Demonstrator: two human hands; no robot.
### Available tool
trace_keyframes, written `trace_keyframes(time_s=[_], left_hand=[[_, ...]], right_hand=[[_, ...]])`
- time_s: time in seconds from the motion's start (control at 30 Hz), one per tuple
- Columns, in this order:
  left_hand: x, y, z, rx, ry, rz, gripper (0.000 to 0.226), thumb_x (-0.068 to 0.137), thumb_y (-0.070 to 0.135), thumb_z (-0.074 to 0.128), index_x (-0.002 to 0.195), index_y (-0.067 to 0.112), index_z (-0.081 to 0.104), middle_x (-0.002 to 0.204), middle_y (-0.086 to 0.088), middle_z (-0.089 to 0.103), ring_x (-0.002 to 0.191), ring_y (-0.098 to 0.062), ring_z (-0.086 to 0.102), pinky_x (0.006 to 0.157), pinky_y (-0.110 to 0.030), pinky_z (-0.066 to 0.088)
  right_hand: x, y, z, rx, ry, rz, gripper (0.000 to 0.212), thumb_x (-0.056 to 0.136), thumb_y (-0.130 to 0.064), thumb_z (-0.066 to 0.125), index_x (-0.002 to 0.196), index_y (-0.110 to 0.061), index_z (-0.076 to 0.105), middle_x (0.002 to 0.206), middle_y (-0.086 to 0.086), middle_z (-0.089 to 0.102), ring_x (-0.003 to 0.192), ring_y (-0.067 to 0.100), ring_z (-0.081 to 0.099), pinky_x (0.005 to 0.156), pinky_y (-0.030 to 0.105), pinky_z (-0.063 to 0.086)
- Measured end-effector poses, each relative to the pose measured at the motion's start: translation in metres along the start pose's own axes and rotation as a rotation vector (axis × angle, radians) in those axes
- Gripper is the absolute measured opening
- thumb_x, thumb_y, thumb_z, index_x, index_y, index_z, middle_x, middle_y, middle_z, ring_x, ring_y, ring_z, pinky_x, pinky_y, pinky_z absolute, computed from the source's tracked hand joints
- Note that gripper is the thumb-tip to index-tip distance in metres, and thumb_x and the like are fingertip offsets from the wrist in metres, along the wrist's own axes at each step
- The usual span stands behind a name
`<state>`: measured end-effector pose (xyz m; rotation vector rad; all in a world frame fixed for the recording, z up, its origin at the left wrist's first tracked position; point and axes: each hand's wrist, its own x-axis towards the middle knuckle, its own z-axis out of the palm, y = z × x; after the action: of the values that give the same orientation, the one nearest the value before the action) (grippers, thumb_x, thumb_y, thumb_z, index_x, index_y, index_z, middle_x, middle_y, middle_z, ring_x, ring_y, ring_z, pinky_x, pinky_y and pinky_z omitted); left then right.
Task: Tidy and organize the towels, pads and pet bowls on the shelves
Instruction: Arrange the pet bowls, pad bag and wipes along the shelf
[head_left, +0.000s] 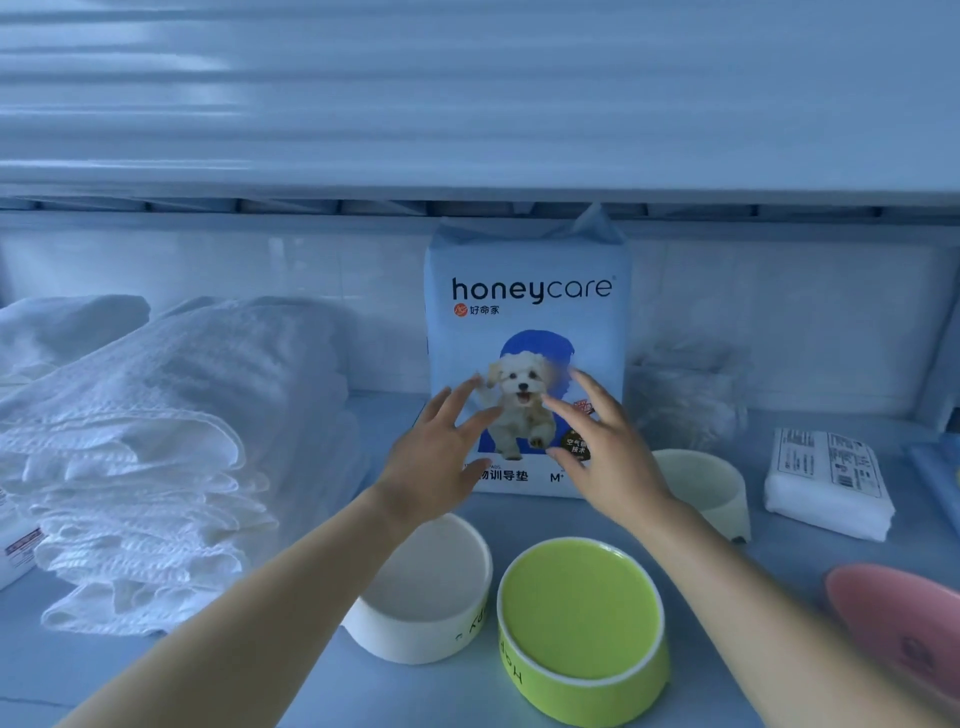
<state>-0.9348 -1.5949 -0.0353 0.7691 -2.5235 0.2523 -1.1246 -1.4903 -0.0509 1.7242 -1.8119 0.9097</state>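
Shelf (332, 691), pale blue, under a low upper shelf (467, 156). Pack of puppy training pads (527, 312), branded honeycare, upright at centre back, top nearly touching the upper shelf. Left hand (441, 457) and right hand (605, 457) both spread wide, fingers splayed, held just before the lower front of the pack; nothing gripped; contact with the pack not discernible. Stack of white folded towels (156, 441) at left, loosely piled, edges uneven, a further towel (67, 322) behind it. White pet bowl (421, 587) and lime-green pet bowl (582, 629) side by side at front, directly below both forearms. Cream pet bowl (711, 493) just right of the pack, partly behind the right wrist. Pink pet bowl (898, 639) at far right edge, blurred. Flat wrapped pack of white pads (826, 483) at right; fluffy white item (691, 395) behind it, unidentifiable. Risks, as judged: tall soft pack likely to topple forward if pressed low or grasped on one side only; top likely to catch on the upper shelf if lifted straight; forearms likely to knock the two front bowls on drawing back. Obstructions: front bowls blocking a forward path; towel stack and cream bowl crowding either side.
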Motion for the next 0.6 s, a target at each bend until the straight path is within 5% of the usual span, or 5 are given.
trace_keyframes(time_s=[0.13,0.37,0.5,0.6], left_hand=[[-0.008,-0.007,0.001,-0.011,-0.044,-0.034,0.056,0.093,0.048,0.040,0.144,0.040,0.017,0.154,0.014,-0.003,0.141,-0.013,0.008,0.073,-0.034,0.053],[-0.022,-0.021,-0.002,-0.164,-0.145,-0.097,0.053,0.094,0.051,0.036,0.143,0.042,0.019,0.154,0.012,0.010,0.139,-0.015,0.021,0.095,-0.037,0.044],[-0.040,-0.027,-0.012,-0.326,-0.202,-0.066,0.046,0.094,0.046,0.041,0.139,0.037,0.035,0.147,0.011,0.029,0.131,-0.010,0.035,0.100,-0.022,0.031],[-0.062,-0.030,-0.020,-0.330,-0.230,0.001,0.042,0.090,0.051,0.043,0.130,0.037,0.047,0.139,0.016,0.037,0.127,-0.003,0.038,0.096,-0.016,0.027]], right_hand=[[-0.004,0.000,-0.003,0.004,-0.054,0.038,0.056,0.084,-0.025,0.066,0.136,-0.025,0.045,0.154,-0.001,0.017,0.138,0.018,0.025,0.097,0.036,0.046],[-0.007,-0.018,-0.009,0.141,-0.236,0.091,0.058,0.086,-0.032,0.063,0.138,-0.030,0.039,0.149,-0.010,0.026,0.134,0.008,0.029,0.104,0.024,0.033],[-0.016,-0.049,-0.024,0.382,-0.348,0.098,0.053,0.084,-0.036,0.065,0.133,-0.036,0.045,0.131,-0.023,0.045,0.113,-0.017,0.035,0.094,0.008,0.032],[-0.024,-0.069,-0.028,0.396,-0.418,0.019,0.049,0.083,-0.038,0.065,0.129,-0.039,0.048,0.128,-0.028,0.045,0.114,-0.021,0.034,0.092,0.000,0.028]])
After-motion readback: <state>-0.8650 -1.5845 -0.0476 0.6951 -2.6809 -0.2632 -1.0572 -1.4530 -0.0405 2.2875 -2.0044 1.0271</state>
